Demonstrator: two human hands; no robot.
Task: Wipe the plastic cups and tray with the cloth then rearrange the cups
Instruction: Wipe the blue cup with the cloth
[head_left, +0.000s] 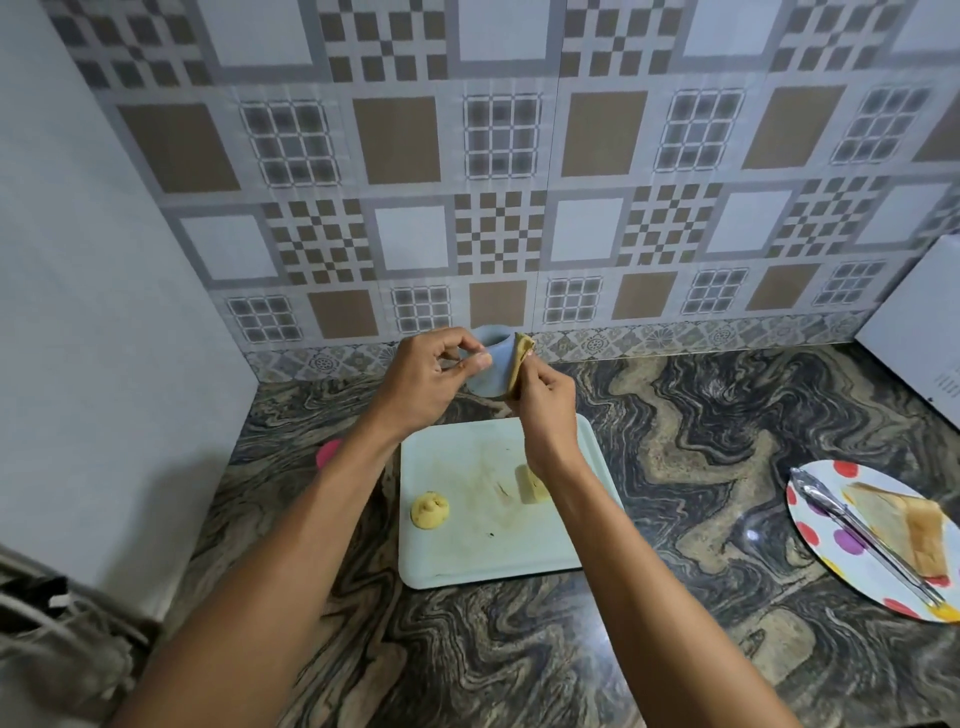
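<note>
Pale-blue plastic, the cup (493, 375) hung roughly upright above the counter just beyond the tray (467, 561), its left wall gripped by the left hand (426, 375), the right hand (545, 410) pinching the cloth (521, 365) against its right side.

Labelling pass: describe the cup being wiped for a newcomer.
Above the far edge of the pale tray on the marbled counter, the left hand holds a blue cup, the right hand pressing a tan cloth to it. Yellow pieces sit on the tray; this alone is held.
</note>
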